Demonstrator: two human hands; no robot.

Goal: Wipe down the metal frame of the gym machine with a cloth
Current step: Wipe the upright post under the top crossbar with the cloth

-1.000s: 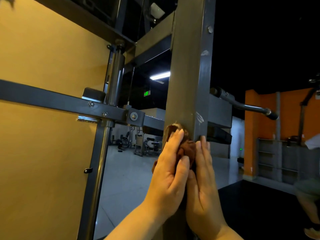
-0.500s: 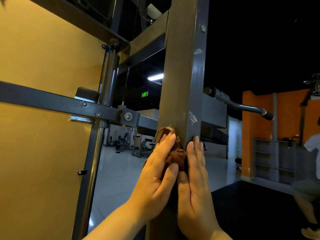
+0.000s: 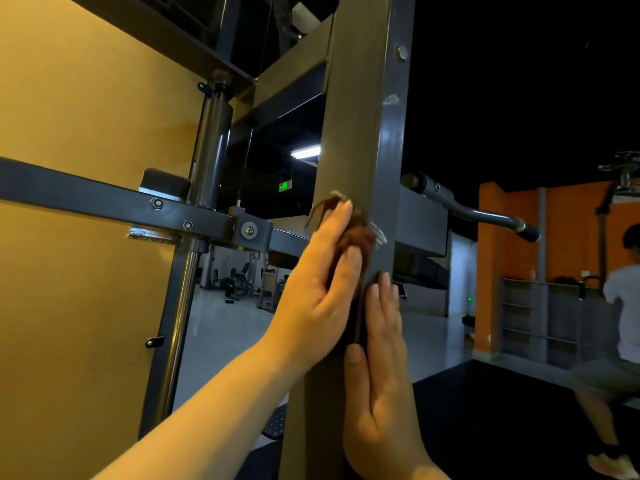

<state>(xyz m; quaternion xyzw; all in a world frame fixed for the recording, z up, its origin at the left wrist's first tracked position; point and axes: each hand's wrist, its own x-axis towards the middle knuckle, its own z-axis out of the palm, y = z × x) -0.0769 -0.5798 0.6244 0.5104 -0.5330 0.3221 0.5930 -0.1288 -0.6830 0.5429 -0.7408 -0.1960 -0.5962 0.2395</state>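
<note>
The soft, light cloth (image 3: pixel 362 233) bunches under the left hand (image 3: pixel 318 292), which presses it flat-fingered against the stiff post (image 3: pixel 356 116); just below it the right hand (image 3: pixel 384 382) lies flat, holding nothing, and firm palm pressure should stop the cloth slipping.

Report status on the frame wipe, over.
Left hand flat, pressing brown cloth on upright post. Right hand flat on post below it. Path up clear; bolt head higher on the side face.
</note>
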